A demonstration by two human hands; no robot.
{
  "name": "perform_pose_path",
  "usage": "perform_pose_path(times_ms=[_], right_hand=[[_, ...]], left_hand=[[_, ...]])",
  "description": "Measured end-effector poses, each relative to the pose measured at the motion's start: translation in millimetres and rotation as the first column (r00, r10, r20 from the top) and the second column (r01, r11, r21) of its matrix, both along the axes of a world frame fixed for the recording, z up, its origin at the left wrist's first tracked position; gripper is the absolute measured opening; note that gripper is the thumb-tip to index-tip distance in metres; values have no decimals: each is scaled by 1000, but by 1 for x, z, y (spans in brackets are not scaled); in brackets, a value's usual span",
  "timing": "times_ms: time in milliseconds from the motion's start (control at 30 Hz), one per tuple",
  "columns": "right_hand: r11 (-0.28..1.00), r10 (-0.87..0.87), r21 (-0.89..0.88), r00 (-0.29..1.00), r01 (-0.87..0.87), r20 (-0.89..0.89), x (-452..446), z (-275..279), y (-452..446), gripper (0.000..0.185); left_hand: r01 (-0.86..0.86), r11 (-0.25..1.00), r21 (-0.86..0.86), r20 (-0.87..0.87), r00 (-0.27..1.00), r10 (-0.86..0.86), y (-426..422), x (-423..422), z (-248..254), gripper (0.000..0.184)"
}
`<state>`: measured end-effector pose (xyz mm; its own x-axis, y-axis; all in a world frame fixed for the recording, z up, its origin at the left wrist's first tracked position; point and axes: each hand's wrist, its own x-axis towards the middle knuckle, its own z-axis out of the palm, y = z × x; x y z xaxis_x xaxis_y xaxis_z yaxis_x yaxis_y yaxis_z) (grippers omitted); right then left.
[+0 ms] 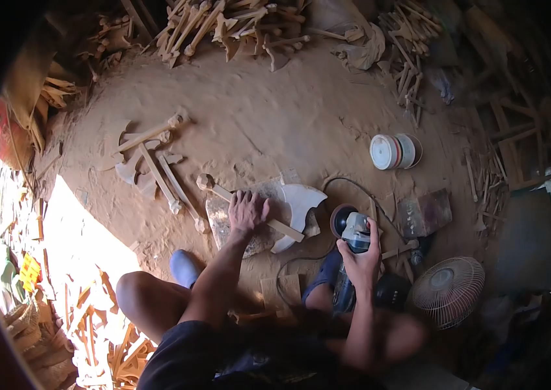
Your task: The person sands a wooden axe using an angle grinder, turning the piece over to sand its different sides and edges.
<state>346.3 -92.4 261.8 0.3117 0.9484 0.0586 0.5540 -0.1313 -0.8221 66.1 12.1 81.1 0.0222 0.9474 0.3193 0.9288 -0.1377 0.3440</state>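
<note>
My left hand [247,211] presses down with its fingers closed over the wooden handle [223,192] of an axe-shaped piece. The handle has a faceted knob at its far left end. A pale crescent blade [301,200] spreads to the right of the hand. Beneath lies a worn, dusty slab [218,211] on the ground. My right hand [361,257] grips an angle grinder [357,227] beside my leg. The grinder's round disc [342,218] faces up and left, apart from the axe piece. Whether the disc is spinning cannot be seen.
Several similar axe-shaped pieces [152,156] lie on the dirt at left. Heaps of knobbed handles [204,23] line the back. A white bucket [386,152] lies on its side at right. Near my right leg stands a fan [448,292]; a dark cable [360,182] curves behind the grinder.
</note>
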Motion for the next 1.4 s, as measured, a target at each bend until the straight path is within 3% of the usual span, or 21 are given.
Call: perform_pose_path(times_ms=[100, 200, 233, 333, 433, 600, 733, 933, 1133, 1400], right_hand=[[998, 32, -48, 999, -33, -24, -13, 22, 36, 80], [988, 148, -36, 986, -151, -72, -20, 17, 76, 80], [982, 181, -52, 983, -183, -41, -26, 18, 88, 80], [952, 297, -98, 952, -289, 75, -41, 24, 121, 80], [890, 386, -312, 914, -333, 126, -60, 11, 145, 80], [783, 606, -216, 794, -583, 53, -90, -53, 168, 84], [669, 670, -567, 720, -481, 179, -128, -25, 181, 81], [631, 734, -562, 645, -534, 211, -139, -33, 193, 80], [640, 731, -633, 601, -436, 325, -140, -28, 210, 81], [729, 601, -632, 690, -264, 404, -113, -26, 220, 88]], left_hand=[[-50, 998, 29, -18, 999, 50, 16, -5, -12, 34], [-67, 995, -73, -5, 998, 67, 8, -3, -12, 34], [-63, 998, -25, -14, 998, 63, -1, -6, -14, 33], [-121, 975, -188, 38, 991, 130, -32, -10, -16, 26], [-121, 972, -199, 43, 990, 132, -46, -13, -11, 25], [-83, 969, -235, 16, 996, 90, -37, -16, -12, 26], [-91, 964, -249, 10, 995, 96, -35, -15, -5, 21], [-84, 964, -251, 43, 994, 98, -33, -16, -3, 18], [-88, 955, -284, 31, 994, 100, -34, -15, -2, 19], [-96, 930, -354, 15, 994, 108, -33, -14, -5, 23]])
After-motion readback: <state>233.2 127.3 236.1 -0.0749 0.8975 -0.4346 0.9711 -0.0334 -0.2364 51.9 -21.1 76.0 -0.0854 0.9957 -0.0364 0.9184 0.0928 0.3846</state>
